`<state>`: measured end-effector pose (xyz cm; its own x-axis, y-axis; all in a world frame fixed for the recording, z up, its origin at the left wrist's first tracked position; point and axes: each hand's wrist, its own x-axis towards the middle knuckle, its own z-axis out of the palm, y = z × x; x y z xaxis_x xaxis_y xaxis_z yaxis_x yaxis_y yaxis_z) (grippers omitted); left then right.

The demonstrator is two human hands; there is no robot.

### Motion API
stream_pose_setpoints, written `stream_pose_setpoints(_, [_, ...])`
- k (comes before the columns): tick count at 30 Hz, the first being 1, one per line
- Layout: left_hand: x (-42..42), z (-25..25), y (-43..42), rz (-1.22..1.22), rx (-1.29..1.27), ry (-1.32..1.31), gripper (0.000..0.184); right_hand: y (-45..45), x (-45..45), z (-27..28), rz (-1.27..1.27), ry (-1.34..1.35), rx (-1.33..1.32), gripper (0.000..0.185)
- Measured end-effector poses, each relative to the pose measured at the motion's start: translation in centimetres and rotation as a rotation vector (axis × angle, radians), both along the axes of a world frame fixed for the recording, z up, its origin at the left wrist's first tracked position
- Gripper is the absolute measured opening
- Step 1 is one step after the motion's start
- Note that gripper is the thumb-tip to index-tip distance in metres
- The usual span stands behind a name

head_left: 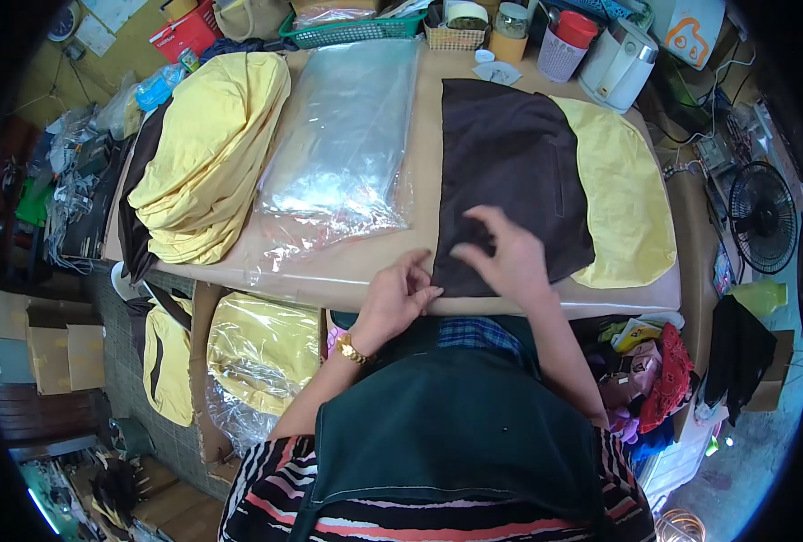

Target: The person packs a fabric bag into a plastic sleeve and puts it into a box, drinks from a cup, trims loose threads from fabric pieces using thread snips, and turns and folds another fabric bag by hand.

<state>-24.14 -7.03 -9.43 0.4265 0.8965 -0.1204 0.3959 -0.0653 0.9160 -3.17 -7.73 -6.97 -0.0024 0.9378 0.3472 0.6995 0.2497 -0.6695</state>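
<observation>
Cloth (pixel 501 144), dark brown and smooth, lies flat on the right part of the big tan table (pixel 427 172), just in front of the person. Yellow cloth (pixel 627 199) pokes out from its right side. The left hand (pixel 397 294) is at the near left corner of the dark piece, with its fingers half bent; I cannot tell if it pinches the edge. A gold watch (pixel 351 349) is on that wrist. The right hand (pixel 514 257) is over the near part of the dark piece, with its thumb and pointing finger spread wide and nothing between them. I cannot tell if it touches down. Shiny clear plastic bags (pixel 342 126) lie flat left of the dark piece, a bit apart from it. Next to them, at the left end, sits a big yellow heap (pixel 216 144). Along the back are a green basket (pixel 356 30) and a white jug (pixel 620 63). A black fan (pixel 763 217) stands off to the right.
</observation>
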Motion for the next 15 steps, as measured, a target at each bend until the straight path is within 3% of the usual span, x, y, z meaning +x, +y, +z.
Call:
stream_pose_setpoints(2, [-0.4, 0.4, 0.8, -0.060, -0.081, 0.037, 0.029, 0.2, -0.9, -2.8, 0.185, -0.069, -0.007, 0.035])
stream_pose_setpoints(6, [-3.2, 1.2, 1.3, -0.176, -0.132, 0.079, 0.016, 1.4, -0.3, -4.8, 0.133, -0.207, -0.036, 0.022])
stream_pose_setpoints(8, [-5.0, 0.7, 1.4, -0.209, -0.096, 0.100, 0.016, 2.2, -0.1, -5.2, -0.058, 0.107, 0.022, 0.013])
stream_pose_setpoints(10, [-5.5, 2.1, 1.2, -0.257, -0.363, 0.084, 0.014, 2.2, -0.1, -4.7, -0.083, 0.139, 0.022, 0.013])
stream_pose_setpoints(12, [-4.3, 0.6, 0.5, -0.302, -0.380, -0.074, 0.017, 2.2, -0.1, -4.9, -0.106, 0.235, 0.012, 0.015])
stream_pose_setpoints(14, [-0.8, 0.7, -0.8, 0.044, -0.488, -0.458, 0.042, 2.1, -0.4, -4.7, -0.110, 0.250, 0.034, 0.016])
stream_pose_setpoints(15, [0.4, -0.1, -0.9, 0.088, -0.539, -0.577, 0.054, 2.0, -0.5, -4.5, -0.118, 0.265, 0.056, 0.016])
